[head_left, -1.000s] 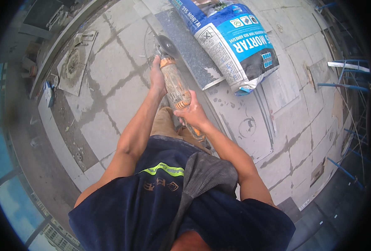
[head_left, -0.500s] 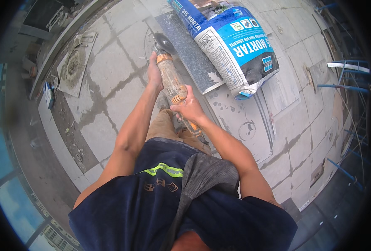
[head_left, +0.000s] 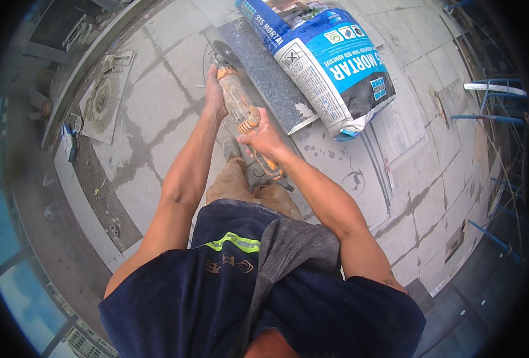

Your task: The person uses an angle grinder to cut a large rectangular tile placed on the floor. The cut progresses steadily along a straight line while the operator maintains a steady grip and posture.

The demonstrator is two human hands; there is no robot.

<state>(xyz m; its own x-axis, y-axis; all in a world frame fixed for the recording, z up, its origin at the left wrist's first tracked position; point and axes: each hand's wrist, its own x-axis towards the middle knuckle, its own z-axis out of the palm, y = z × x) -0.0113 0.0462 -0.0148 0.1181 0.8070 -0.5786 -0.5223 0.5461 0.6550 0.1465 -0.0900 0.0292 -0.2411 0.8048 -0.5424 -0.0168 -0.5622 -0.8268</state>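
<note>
An angle grinder [head_left: 240,101] with a dusty, scuffed body and orange parts is held in both my hands, its head pointing away from me. My left hand [head_left: 215,92] wraps the front of it near the head. Farther back, my right hand [head_left: 264,138] grips the rear handle. The dark disc [head_left: 226,53] is by the left edge of a grey speckled stone slab [head_left: 246,59]; whether it touches the slab, I cannot tell. A large blue, white and black sack [head_left: 342,77] lies on the slab, its lower end overhanging the right side.
Stained pale paving [head_left: 157,113] surrounds my feet. A mortar-smeared board [head_left: 106,98] lies at left, with a small blue and white packet [head_left: 69,143] beside a debris-filled strip [head_left: 106,203]. Blue metal bars [head_left: 491,118] stick out at the right.
The grinder and both hands have shifted slightly left and away from me along the slab's left edge. My grip is the same, and the sack stays where it was.
</note>
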